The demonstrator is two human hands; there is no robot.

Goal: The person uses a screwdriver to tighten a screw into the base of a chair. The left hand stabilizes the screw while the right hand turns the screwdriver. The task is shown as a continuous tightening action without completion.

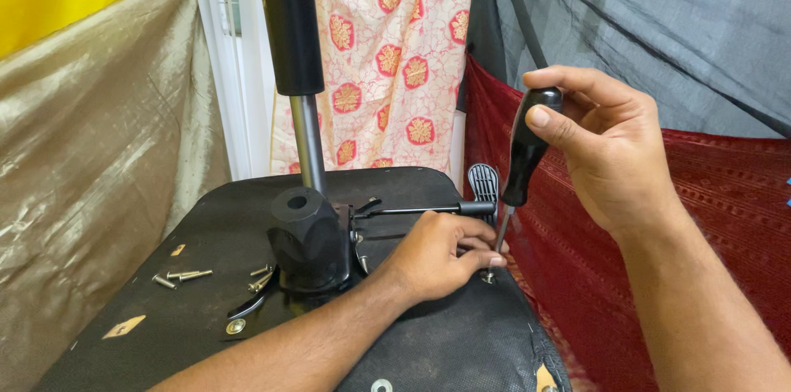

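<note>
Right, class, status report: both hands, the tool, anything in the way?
Right hand grips black-handled screwdriver, upright. Left hand fingers steady its tip on a screw. Loose silver bolts lie clear, left.

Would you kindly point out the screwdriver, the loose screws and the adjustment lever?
screwdriver (524, 153): head view, on its black handle.
loose screws (183, 277): head view, on the left-hand cluster.
adjustment lever (484, 182): head view, on its ribbed paddle.

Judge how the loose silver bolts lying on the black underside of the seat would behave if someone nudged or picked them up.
The loose bolts look like metal, so probably stiff and heavy for their size. Their round shanks lie flat on the black seat underside, so a nudge would likely roll them in an arc around their wider heads. Being small and smooth, they may slip from fingertips.
</note>
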